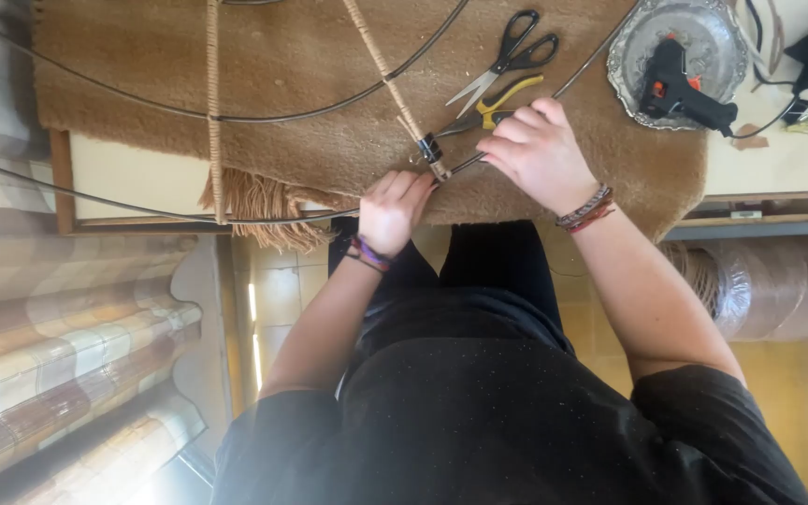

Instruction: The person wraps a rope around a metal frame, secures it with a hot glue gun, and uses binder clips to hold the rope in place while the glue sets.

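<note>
A thin dark metal wire frame curves across a tan woolly cloth on the table. Two of its spokes are wrapped in beige twine. A small black binder clip pinches the wrapped spoke where it meets the outer wire. My left hand grips the wire and twine end just below the clip. My right hand closes around the wire to the right of the clip. Both wrists carry braided bracelets.
Black-handled scissors and yellow-handled pliers lie on the cloth beyond my hands. A black glue gun rests on a silver tray at the right. A wrapped roll of twine sits below the table edge; a striped sofa is left.
</note>
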